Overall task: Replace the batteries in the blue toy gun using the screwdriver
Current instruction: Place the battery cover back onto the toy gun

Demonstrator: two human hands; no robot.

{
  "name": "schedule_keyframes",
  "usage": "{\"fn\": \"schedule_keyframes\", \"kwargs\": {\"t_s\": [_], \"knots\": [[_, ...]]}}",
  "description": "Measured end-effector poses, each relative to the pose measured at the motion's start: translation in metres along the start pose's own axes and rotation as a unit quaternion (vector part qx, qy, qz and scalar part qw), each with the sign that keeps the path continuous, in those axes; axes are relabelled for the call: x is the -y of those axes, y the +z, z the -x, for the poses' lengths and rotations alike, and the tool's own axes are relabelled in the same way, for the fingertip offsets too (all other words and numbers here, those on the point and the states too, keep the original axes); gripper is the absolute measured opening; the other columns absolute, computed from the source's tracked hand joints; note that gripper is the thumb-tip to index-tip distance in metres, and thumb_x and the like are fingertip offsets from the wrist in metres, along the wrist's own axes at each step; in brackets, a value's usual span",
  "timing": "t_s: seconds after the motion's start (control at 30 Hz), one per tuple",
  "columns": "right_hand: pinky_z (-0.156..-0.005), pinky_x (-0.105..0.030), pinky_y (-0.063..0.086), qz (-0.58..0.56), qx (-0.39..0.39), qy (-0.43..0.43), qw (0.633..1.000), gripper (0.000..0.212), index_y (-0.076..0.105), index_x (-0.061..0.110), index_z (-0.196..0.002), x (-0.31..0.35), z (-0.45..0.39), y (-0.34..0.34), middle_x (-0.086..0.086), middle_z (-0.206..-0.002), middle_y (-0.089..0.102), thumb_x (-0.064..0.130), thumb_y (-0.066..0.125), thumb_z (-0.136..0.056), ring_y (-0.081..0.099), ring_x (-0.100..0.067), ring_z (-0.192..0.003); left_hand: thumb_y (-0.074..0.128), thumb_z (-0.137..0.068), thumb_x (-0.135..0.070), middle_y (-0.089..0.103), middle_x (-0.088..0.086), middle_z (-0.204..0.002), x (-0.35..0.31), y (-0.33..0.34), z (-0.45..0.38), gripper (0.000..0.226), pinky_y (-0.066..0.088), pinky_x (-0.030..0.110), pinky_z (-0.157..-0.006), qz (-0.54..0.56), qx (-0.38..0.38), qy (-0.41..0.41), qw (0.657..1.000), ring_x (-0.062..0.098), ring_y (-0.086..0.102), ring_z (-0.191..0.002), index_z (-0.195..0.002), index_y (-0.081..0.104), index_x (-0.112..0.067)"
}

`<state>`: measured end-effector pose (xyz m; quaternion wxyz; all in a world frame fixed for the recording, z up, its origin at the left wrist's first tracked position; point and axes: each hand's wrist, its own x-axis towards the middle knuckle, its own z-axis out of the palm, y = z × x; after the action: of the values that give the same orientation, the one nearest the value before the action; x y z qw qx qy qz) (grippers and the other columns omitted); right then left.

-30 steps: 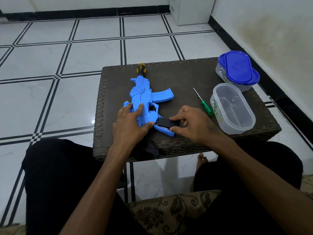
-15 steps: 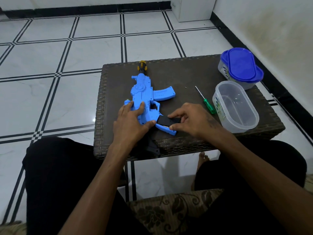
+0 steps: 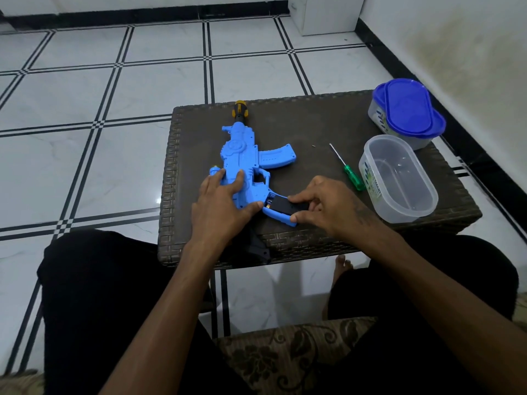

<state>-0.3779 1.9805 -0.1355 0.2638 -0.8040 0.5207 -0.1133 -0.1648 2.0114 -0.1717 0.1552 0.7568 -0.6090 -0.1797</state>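
The blue toy gun (image 3: 242, 155) lies flat on the dark wicker table (image 3: 308, 129), its yellow-black muzzle pointing away from me. My left hand (image 3: 222, 206) presses down on the gun's body with straight fingers, thumb against the grip. My right hand (image 3: 325, 203) pinches the black battery cover (image 3: 282, 205) at the gun's grip, where a battery end shows in the gap. The green-handled screwdriver (image 3: 352, 173) lies loose on the table right of the gun.
A clear plastic tub (image 3: 399, 178) stands open at the table's right edge. A second tub with a blue lid (image 3: 407, 111) stands behind it, a second blue lid under the first. A tiny screw (image 3: 313, 145) lies left of the screwdriver tip. My knees flank the table.
The black cover has slid a little along the grip, so a gap with a battery end shows now. My left hand stays pressed on the gun.
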Motion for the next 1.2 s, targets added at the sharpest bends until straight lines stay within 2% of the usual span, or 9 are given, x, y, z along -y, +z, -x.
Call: {"fn": "schedule_keyframes", "kwargs": {"t_s": [0.17, 0.33, 0.47, 0.57, 0.77, 0.83, 0.93, 1.07, 1.2], "knots": [[-0.081, -0.036, 0.051, 0.0, -0.009, -0.033, 0.999, 0.048, 0.07, 0.018, -0.12, -0.002, -0.005, 0.009, 0.001, -0.093, 0.053, 0.029, 0.082, -0.076, 0.053, -0.008, -0.067, 0.062, -0.08, -0.062, 0.02, 0.003, -0.159, -0.001, 0.0, 0.0, 0.078, 0.028, 0.054, -0.113, -0.002, -0.001, 0.003, 1.0, 0.023, 0.012, -0.147, -0.148, 0.033, -0.037], [-0.078, -0.034, 0.05, 0.006, -0.026, -0.068, 0.997, 0.034, 0.073, 0.018, -0.115, -0.005, -0.009, 0.012, -0.002, -0.094, 0.059, 0.029, 0.075, -0.084, 0.054, -0.011, -0.076, 0.061, -0.081, -0.062, 0.019, 0.003, -0.16, -0.001, 0.0, 0.0, 0.078, 0.027, 0.053, -0.114, -0.007, 0.004, 0.002, 1.0, 0.023, 0.012, -0.147, -0.148, 0.031, -0.038], [-0.069, -0.013, 0.047, -0.042, 0.004, -0.064, 0.997, 0.039, 0.069, 0.015, -0.122, -0.016, -0.003, 0.008, 0.003, -0.097, 0.053, 0.004, 0.071, -0.085, 0.061, -0.015, -0.073, 0.063, -0.08, -0.061, 0.02, 0.003, -0.159, 0.0, 0.0, 0.0, 0.078, 0.028, 0.054, -0.114, 0.004, 0.0, 0.003, 1.0, 0.023, 0.012, -0.147, -0.147, 0.033, -0.038], [-0.067, -0.018, 0.054, -0.1, 0.004, -0.061, 0.993, 0.046, 0.067, 0.013, -0.122, -0.024, 0.0, 0.007, -0.001, -0.104, 0.051, -0.008, 0.07, -0.081, 0.067, -0.019, -0.072, 0.062, -0.08, -0.062, 0.019, 0.003, -0.159, 0.0, 0.0, 0.0, 0.078, 0.028, 0.055, -0.113, 0.003, 0.003, 0.002, 1.0, 0.023, 0.012, -0.147, -0.148, 0.033, -0.038], [-0.073, -0.016, 0.051, -0.096, -0.019, -0.022, 0.995, 0.049, 0.067, 0.02, -0.121, -0.025, -0.004, 0.007, 0.005, -0.107, 0.057, 0.004, 0.079, -0.077, 0.062, -0.011, -0.088, 0.063, -0.08, -0.061, 0.02, 0.003, -0.159, -0.001, -0.001, 0.0, 0.077, 0.027, 0.054, -0.114, 0.005, -0.001, 0.004, 1.0, 0.024, 0.013, -0.147, -0.147, 0.033, -0.038], [-0.075, -0.02, 0.053, -0.106, -0.015, -0.018, 0.994, 0.044, 0.07, 0.016, -0.117, -0.025, -0.006, 0.008, 0.005, -0.1, 0.063, 0.003, 0.08, -0.076, 0.063, -0.007, -0.082, 0.065, -0.079, -0.061, 0.021, 0.004, -0.159, -0.001, -0.001, 0.0, 0.077, 0.027, 0.054, -0.114, 0.014, -0.005, 0.003, 1.0, 0.024, 0.013, -0.147, -0.146, 0.036, -0.037], [-0.072, -0.016, 0.053, -0.11, -0.013, -0.003, 0.994, 0.035, 0.074, 0.012, -0.107, -0.025, -0.01, 0.008, 0.008, -0.088, 0.063, -0.001, 0.079, -0.074, 0.062, 0.0, -0.069, 0.067, -0.078, -0.059, 0.023, 0.005, -0.158, -0.002, 0.0, 0.0, 0.076, 0.027, 0.052, -0.114, 0.026, -0.01, 0.002, 1.0, 0.024, 0.014, -0.146, -0.145, 0.039, -0.036], [-0.072, -0.024, 0.054, -0.114, -0.007, 0.005, 0.993, 0.03, 0.074, 0.012, -0.097, -0.022, -0.014, 0.007, 0.006, -0.083, 0.062, -0.005, 0.078, -0.072, 0.063, -0.009, -0.068, 0.069, -0.077, -0.057, 0.025, 0.006, -0.157, -0.003, 0.001, 0.001, 0.075, 0.028, 0.048, -0.115, 0.037, -0.019, -0.002, 0.999, 0.024, 0.016, -0.146, -0.144, 0.041, -0.035], [-0.071, -0.023, 0.053, -0.114, -0.009, -0.008, 0.993, 0.028, 0.073, 0.01, -0.094, -0.024, -0.014, 0.01, 0.01, -0.08, 0.06, -0.006, 0.077, -0.072, 0.061, -0.006, -0.067, 0.07, -0.079, -0.053, 0.026, 0.007, -0.156, -0.005, 0.001, 0.0, 0.073, 0.026, 0.047, -0.115, 0.041, -0.015, -0.006, 0.999, 0.026, 0.017, -0.145, -0.144, 0.042, -0.034]]}}
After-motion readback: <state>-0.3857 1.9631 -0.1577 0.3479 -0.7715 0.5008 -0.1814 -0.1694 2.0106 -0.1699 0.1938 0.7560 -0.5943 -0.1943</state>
